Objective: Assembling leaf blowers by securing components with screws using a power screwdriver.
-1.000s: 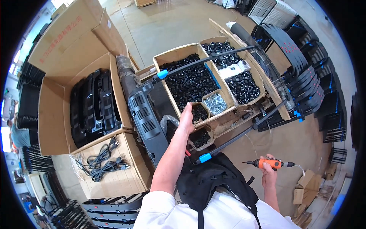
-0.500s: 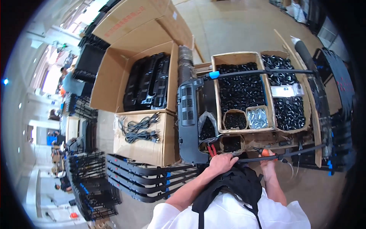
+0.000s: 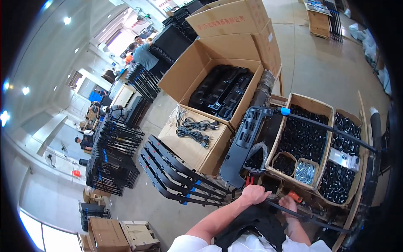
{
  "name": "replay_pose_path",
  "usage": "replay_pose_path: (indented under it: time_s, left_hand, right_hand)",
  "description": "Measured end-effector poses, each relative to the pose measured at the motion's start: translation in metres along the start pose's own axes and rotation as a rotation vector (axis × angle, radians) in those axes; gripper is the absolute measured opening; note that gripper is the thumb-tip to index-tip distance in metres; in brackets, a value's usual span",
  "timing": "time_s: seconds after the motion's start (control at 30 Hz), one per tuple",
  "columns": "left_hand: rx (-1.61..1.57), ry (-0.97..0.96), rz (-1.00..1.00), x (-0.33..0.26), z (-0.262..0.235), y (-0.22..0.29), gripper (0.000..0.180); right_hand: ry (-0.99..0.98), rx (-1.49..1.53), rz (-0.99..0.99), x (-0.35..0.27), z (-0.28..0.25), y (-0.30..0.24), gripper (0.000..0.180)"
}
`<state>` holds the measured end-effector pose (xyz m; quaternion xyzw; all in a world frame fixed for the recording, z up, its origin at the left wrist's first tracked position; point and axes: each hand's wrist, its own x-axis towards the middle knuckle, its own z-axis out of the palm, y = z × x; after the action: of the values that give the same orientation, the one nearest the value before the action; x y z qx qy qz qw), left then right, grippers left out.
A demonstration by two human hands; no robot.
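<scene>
A long black frame [image 3: 336, 133] with a vented black housing [image 3: 247, 130] at its left end lies across the bench in front of me. My left hand [image 3: 254, 194] is closed round its near rail, close to the housing's lower corner. Beside that hand, red tool handles [image 3: 249, 180] stick up. My right hand [image 3: 287, 204] is just past the near rail, fingers loosely bent and seemingly empty. An orange hand tool [image 3: 295, 196] lies close by its fingertips; whether they touch is hard to tell.
Cardboard bins of black parts [image 3: 303, 134] and silver screws [image 3: 305, 172] sit under the frame. Left of it, black power cords [image 3: 195, 128] lie on a carton below an open box [image 3: 176, 82] of black housings. Stacked black frames [image 3: 168, 172] stand nearby. Co-workers [image 3: 145, 56] are farther off.
The view has swung left, so the bench appears lower and tilted. My right hand, earlier on the orange tool, now appears off it. My left hand stays on the near rail.
</scene>
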<state>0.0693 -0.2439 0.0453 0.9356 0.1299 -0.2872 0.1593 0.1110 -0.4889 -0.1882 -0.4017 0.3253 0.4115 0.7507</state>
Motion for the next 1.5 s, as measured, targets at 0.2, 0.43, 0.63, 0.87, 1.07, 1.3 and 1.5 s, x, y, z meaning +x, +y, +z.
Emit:
replay_pose_path:
  time_s: [0.2,0.43,0.63,0.87,1.07,1.3,1.5]
  left_hand:
    - [-0.017,-0.010,0.015,0.005,0.000,0.006,0.066]
    - [-0.036,0.010,-0.005,0.001,-0.001,0.005,0.062]
    - [-0.011,0.038,0.001,0.002,-0.001,0.004,0.060]
    - [-0.354,0.797,0.332,-0.022,0.023,-0.004,0.016]
    - [-0.707,0.745,0.120,-0.106,0.060,0.008,0.024]
    - [-1.617,0.212,-0.423,-0.071,0.126,-0.023,0.056]
    - [-2.311,0.038,-0.234,-0.016,0.117,-0.021,0.069]
  right_hand:
    - [-0.077,-0.545,0.148,-0.121,-0.032,-0.023,0.029]
    - [-0.361,-1.170,0.074,-0.217,0.040,-0.139,0.030]
    - [-0.091,-1.295,-0.985,-0.139,0.138,-0.255,0.022]
    - [0.243,-1.613,-1.374,-0.019,0.191,-0.377,0.051]
    - [0.320,-1.950,-0.954,0.009,0.211,-0.404,0.048]
    - [0.188,-1.923,-0.966,0.039,0.209,-0.406,0.046]
    - [0.265,-1.848,-1.116,0.009,0.209,-0.410,0.041]
